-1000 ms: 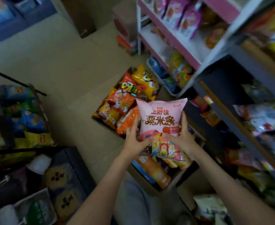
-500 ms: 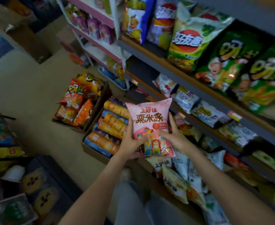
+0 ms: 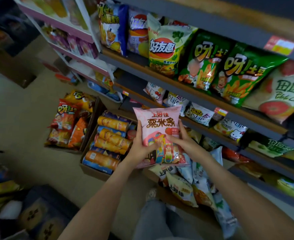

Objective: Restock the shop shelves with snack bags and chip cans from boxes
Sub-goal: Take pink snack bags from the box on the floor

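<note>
A pink snack bag [image 3: 160, 125] with red and brown lettering is held upright in front of me, level with the lower grey shelf [image 3: 201, 122]. My left hand [image 3: 141, 146] grips its left edge, thumb across the front. My right hand [image 3: 182, 141] grips its right side, thumb on the printed front. On the floor to the left, a cardboard box [image 3: 97, 170] holds several chip cans [image 3: 111, 135] lying on their sides. Another box [image 3: 90, 122] further left holds orange and red snack bags [image 3: 64, 116].
Grey shelves [image 3: 142, 66] on the right carry green and yellow chip bags [image 3: 161, 49] above and white bags [image 3: 198, 115] below. A pile of pale snack bags [image 3: 186, 186] lies under my hands. A pink-edged rack [image 3: 80, 37] stands at the back left. My leg [image 3: 153, 220] shows below.
The view has swung from the floor boxes up to the grey shelves. Both hands kept hold of the pink bag and carried it up to the right, toward the lower shelf.
</note>
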Motion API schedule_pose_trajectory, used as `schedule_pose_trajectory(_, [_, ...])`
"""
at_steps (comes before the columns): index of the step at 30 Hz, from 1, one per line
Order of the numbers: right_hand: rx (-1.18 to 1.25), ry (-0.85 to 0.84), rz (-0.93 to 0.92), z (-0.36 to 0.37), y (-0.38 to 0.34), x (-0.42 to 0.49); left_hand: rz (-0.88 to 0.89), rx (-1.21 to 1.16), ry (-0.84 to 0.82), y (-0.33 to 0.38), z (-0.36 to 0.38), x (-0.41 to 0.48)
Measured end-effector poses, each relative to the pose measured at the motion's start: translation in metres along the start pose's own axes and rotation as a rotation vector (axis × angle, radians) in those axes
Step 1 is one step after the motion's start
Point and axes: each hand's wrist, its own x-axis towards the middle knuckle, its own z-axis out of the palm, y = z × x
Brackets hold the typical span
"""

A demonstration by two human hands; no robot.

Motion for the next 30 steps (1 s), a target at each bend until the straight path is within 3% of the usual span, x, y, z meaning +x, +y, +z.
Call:
schedule_pose_trajectory(13, [-0.035, 0.131, -0.176, -0.005, -0.028, -0.016, 0.119, 0.086, -0.161, 0.042, 0.002, 0.017])
schedule_pose_trajectory(23, [-0.191, 0.19, -0.608, -0.017, -0.115, -0.077, 0.558, 0.226, -0.067, 0.142, 0.035, -0.005])
schedule_pose_trajectory(30, [-0.207, 0.224, -0.787, -0.079, -0.177, -0.148, 0.692, 0.235, -0.05, 0.21, 0.11, -0.016])
